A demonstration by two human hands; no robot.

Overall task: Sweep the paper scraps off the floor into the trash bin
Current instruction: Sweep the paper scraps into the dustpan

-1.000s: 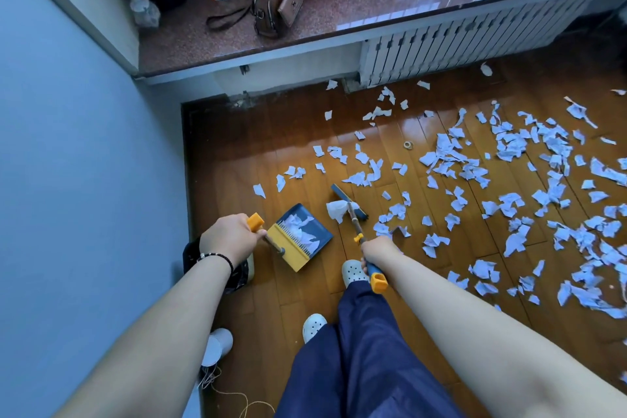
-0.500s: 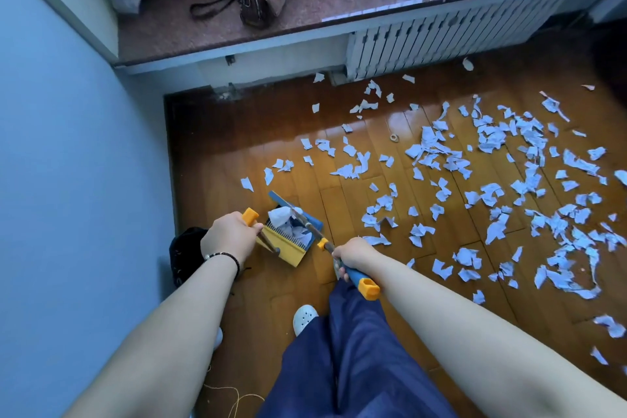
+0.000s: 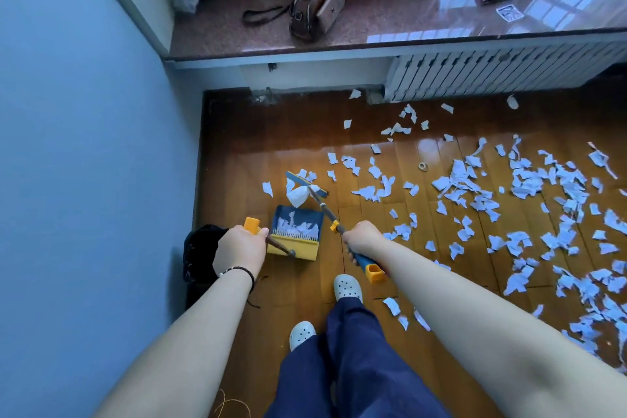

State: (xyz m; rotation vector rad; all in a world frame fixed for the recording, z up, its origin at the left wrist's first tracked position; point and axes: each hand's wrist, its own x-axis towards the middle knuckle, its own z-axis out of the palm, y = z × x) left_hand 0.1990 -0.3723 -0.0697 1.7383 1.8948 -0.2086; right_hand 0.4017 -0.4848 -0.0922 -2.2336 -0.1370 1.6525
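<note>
Scraps (image 3: 298, 229) in dustpan (image 3: 294, 246) (broom (image 3: 307, 186) beyond)

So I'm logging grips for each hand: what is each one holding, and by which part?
Left hand grips the blue-and-yellow plastic dustpan by its handle's top; right hand grips the blue-headed broom near its handle's upper end.

The wooden floor (image 3: 258, 146) carries torn paper scraps (image 3: 556, 187), thickest to the right of the dustpan (image 3: 295, 231) and thinner beyond it. The dustpan sits on the boards, with a black trash bin (image 3: 200, 254) to its left.
</note>
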